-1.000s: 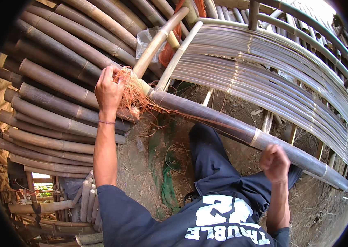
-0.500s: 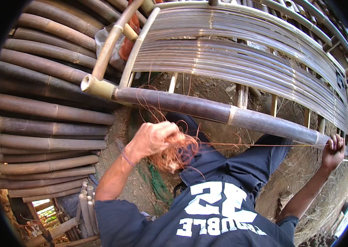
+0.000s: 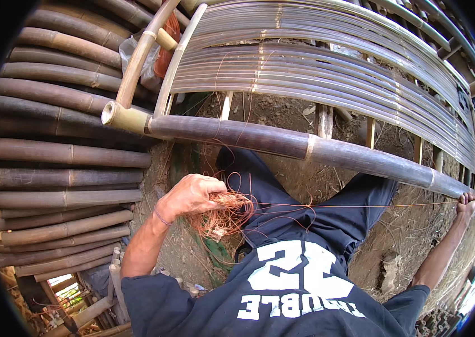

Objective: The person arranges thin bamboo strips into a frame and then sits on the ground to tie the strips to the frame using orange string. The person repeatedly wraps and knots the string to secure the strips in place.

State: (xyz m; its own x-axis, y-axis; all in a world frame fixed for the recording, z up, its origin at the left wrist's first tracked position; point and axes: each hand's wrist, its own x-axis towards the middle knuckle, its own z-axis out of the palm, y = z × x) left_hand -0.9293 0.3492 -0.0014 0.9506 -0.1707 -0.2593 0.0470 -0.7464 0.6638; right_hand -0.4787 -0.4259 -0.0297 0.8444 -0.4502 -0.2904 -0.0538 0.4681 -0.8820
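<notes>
My left hand (image 3: 192, 194) is closed on a tangled bundle of thin orange-copper strand (image 3: 220, 216), held above my lap. Loose loops spring out around the bundle and rise toward the bamboo. From it a single length runs nearly straight across to the far right, where my right hand (image 3: 466, 204) is closed on it. My right fist is beside the right end of a thick dark bamboo pole (image 3: 260, 137), and whether it touches the pole I cannot tell. Beyond that pole lies a panel of narrow bamboo slats (image 3: 305, 67), part of a bamboo frame.
Thick bamboo poles (image 3: 69, 154) are stacked along the left. A clear plastic bag (image 3: 136, 56) and more orange strand (image 3: 165, 48) lie behind the frame's upright. Green netting (image 3: 218, 253) is on the dirt ground beside me. Short thin bamboo pieces (image 3: 118, 281) stand at lower left.
My right hand has moved outward to the right, and the length between my hands is longer. The left hand, with the bundle, has shifted slightly left and down. The whole view has shifted a little.
</notes>
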